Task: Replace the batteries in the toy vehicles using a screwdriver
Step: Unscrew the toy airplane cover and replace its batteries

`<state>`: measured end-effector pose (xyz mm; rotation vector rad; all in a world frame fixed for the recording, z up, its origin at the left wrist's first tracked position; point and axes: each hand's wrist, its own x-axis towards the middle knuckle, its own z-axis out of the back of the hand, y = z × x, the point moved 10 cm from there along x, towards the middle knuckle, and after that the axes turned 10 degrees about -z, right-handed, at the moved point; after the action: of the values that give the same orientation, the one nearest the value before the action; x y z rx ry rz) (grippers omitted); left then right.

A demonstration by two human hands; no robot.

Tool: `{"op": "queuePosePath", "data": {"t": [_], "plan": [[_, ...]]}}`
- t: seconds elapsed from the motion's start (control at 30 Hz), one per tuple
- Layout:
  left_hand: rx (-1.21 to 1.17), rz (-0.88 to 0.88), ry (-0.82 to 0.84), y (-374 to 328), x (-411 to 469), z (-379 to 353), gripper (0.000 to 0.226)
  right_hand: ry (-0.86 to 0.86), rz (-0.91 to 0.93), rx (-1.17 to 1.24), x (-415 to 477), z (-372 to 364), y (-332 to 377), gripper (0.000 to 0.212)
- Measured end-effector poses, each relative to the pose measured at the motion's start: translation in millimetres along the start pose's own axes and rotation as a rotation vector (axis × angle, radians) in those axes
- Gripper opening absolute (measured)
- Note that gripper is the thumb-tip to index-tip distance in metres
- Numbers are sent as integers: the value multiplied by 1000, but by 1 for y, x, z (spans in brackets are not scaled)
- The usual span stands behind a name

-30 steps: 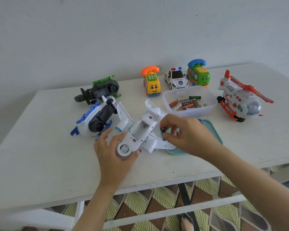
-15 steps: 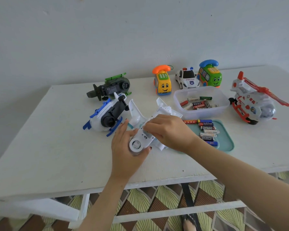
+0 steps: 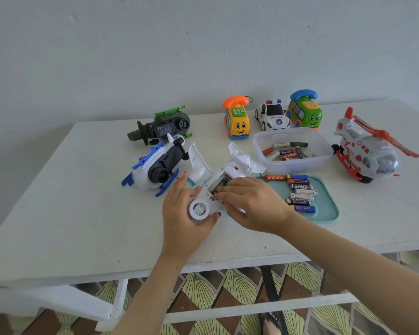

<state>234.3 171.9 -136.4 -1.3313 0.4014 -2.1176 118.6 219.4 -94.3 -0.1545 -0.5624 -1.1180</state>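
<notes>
Step in hand: judging by the open belly, a cell is being seated in the toy airplane point(image 3: 240, 162), or lifted out of it.
Task's thing: the airplane lies belly-up on the surface point(image 3: 82, 213), between the two grips. Its nose is in the left grip point(image 3: 182, 213) and its tail points away from both.
Key relation: the battery compartment point(image 3: 218, 186) sits right under the fingertips point(image 3: 219, 196) of the right grip point(image 3: 252, 204). Its long axis follows the fuselage, running from the left grip's palm up and away to the right. The right grip is the nearer one to it.
Left grip: clamped on the nose, with the thumb hooked round the round wheel housing and the fingers laid along the far side.
Right grip: fingers bent, tips down in the compartment against a green battery point(image 3: 223, 183). I cannot tell whether they pinch it or only press on it.
Supplies: a teal tray point(image 3: 328, 210) of batteries point(image 3: 300, 192) lies just beyond the right grip's knuckles. A clear tub point(image 3: 258, 151) holding more cells is farther off the same way.
Screwdriver: none in view.
Risk: as a guess, a cell pushed in at a slant could spring back out.
</notes>
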Motion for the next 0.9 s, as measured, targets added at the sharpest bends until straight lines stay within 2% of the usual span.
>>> {"op": "queuePosePath", "data": {"t": [0.23,0.5,0.7,0.83,0.9], "plan": [[18,12,15,1,-1,-1,56,-3,-31,-16,-3,0,-2,24],[17,8,8,1,-1,-1,56,63,-200,81,3,-4,-10,33],[19,21,20,1,-2,-2,54,52,-306,109,6,-5,-12,26],[17,16,37,1,-2,-4,55,48,-311,141,2,-3,-12,32],[21,5,40,0,-2,-4,55,68,-311,145,2,-4,-13,27]]}}
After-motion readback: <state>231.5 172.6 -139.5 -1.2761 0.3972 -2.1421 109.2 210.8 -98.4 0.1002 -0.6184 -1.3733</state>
